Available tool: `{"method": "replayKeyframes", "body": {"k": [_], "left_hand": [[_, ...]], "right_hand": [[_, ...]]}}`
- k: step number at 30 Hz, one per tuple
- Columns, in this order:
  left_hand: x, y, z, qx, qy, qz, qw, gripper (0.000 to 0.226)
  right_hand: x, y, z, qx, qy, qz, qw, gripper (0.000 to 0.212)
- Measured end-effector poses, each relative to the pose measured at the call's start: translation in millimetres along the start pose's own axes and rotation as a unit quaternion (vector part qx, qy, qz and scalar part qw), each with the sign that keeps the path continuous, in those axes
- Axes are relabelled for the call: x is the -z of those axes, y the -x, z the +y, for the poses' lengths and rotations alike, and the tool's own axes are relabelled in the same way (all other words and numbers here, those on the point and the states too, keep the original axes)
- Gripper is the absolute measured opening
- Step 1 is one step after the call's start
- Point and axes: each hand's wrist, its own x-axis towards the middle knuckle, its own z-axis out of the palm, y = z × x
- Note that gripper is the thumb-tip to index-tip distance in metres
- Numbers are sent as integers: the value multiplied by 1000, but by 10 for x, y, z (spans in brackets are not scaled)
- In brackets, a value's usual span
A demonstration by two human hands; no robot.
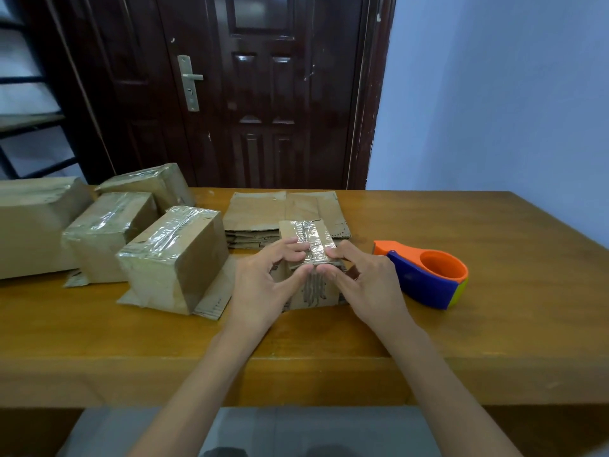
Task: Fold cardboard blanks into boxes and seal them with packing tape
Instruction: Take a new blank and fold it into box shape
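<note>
A small cardboard box (304,234) stands on the wooden table (494,258) in front of me, with clear tape running across its top. My left hand (267,278) grips its near left edge, fingers on the top and thumb on the front face. My right hand (365,278) grips the near right edge the same way. Both thumbs meet at the taped seam. A stack of flat cardboard blanks (260,212) lies just behind the box. The orange and blue tape dispenser (428,275) sits on the table to the right of my right hand.
Three sealed, taped boxes (174,258) stand at the left, on loose cardboard flaps. A larger cardboard box (29,225) is at the far left. Behind the table are a dark wooden door (263,94) and a pale blue wall.
</note>
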Motion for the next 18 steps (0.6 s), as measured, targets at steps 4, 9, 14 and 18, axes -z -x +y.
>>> {"method": "replayKeyframes", "body": {"k": [4,9,14,18], "left_hand": [[-17,53,51,3,6,13,1000,36],[-4,50,88,31,8,4,999,40],[-11,49,65,62,43,-8,997,43],[-15,55,42,76,53,-8,996,45]], "right_hand": [[-29,32,-27,-5,16,21,1000,53],[-24,74,-101,-7,10,46,999,56],[-40,88,-147,-23,10,51,998,56],[-39,110,-142,-30,14,43,999,45]]}}
